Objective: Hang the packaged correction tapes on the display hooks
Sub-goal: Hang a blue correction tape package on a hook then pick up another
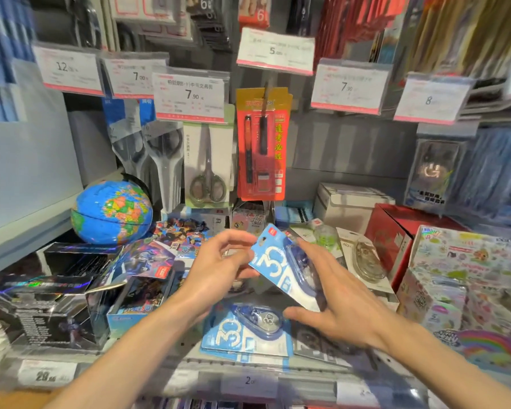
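Holding 1 blue correction tape pack (273, 262) tilted above the shelf (165, 354), left hand (223, 268) pinching its left edge, right hand (334, 302) cupping its right side and lower corner, thumb reaching beneath; second pack (245, 329) lying flat just below; hang hole near the card's top pointing toward the red pen card (261, 146) on its hook above; risking a slip from so light an edge pinch while lifting; likely missing the hook with the card tilted; possibly knocking the scissors pack (208, 166) hanging beside
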`<state>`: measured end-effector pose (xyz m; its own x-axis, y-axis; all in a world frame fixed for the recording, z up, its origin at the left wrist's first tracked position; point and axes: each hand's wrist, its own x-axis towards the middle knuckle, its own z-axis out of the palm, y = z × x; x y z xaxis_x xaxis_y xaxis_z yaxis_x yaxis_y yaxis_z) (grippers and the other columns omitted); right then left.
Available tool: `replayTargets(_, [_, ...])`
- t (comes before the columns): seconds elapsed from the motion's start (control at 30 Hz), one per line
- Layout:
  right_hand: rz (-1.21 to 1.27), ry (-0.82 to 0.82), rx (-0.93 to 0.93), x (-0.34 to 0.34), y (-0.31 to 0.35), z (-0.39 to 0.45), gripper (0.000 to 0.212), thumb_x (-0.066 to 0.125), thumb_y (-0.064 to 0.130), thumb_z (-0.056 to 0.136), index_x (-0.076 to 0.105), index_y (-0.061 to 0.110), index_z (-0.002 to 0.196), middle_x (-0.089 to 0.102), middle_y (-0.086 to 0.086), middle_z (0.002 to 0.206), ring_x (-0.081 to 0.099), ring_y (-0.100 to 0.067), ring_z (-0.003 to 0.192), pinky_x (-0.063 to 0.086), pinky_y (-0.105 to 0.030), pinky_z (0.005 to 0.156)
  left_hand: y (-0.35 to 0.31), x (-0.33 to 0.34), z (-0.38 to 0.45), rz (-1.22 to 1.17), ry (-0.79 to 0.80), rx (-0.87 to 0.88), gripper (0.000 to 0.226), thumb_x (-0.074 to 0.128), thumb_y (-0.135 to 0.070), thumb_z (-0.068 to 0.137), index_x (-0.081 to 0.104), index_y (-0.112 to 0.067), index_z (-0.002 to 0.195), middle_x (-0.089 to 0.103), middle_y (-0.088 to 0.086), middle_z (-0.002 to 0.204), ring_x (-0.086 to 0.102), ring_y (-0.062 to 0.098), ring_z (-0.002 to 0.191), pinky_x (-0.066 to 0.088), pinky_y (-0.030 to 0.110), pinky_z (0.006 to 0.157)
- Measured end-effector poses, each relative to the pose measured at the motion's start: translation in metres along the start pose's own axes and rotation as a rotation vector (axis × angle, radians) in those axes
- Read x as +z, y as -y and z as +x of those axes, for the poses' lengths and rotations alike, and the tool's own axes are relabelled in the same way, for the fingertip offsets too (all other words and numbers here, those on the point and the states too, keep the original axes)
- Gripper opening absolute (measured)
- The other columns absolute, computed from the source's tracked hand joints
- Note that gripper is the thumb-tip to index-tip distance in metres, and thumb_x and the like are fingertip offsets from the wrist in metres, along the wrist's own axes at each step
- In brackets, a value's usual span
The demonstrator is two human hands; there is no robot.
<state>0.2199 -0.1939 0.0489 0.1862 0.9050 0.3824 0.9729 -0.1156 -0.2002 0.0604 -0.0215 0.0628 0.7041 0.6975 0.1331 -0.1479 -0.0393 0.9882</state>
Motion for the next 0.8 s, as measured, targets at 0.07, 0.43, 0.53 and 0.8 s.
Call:
replayTargets(0.07, [0.014,-0.021,0.002,-0.015,-0.008,-0.001,0.109,0.053,0.081,0.077,-0.001,0.029,0.156,0.015,0.014,0.159,0.023,0.0,0.141,0.025,-0.023,0.116,-0.007,0.012,0.001,0.018,-0.025,0.049,0.018,0.061,0.004,0.095,0.069,-0.011,0.1,0.071,0.012,0.109,0.074,0.011,0.08,0.06,0.023,0.065])
replayTargets(0.43, [0.08,-0.252,-0.023,-0.119,-0.097,-0.031,0.076,0.058,0.066,0.081,0.031,0.037,0.147,0.044,0.021,0.138,0.042,0.004,0.127,0.033,-0.015,0.105,-0.067,0.141,0.011,0.074,-0.03,0.315,0.021,0.058,0.013,0.092,0.066,-0.006,0.093,0.069,0.007,0.091,0.07,0.006,0.068,0.061,0.025,0.061])
replayTargets(0.53, [0.079,-0.324,-0.007,-0.141,-0.12,-0.047,0.069,0.065,0.058,0.079,0.031,0.047,0.139,0.043,0.03,0.129,0.043,0.01,0.121,0.027,-0.002,0.096,-0.075,0.178,0.017,0.197,0.002,0.395,0.022,0.059,0.009,0.092,0.067,-0.012,0.093,0.071,-0.002,0.086,0.068,0.007,0.07,0.061,0.031,0.065])
replayTargets(0.8, [0.099,-0.502,0.084,-0.169,-0.174,-0.091,0.067,0.074,0.051,0.076,0.038,0.043,0.131,0.046,0.024,0.128,0.049,0.004,0.121,0.043,-0.021,0.099,-0.089,0.256,0.032,0.713,0.056,0.727,0.015,0.064,-0.011,0.093,0.064,-0.024,0.1,0.066,-0.015,0.086,0.062,-0.004,0.074,0.053,0.018,0.071])
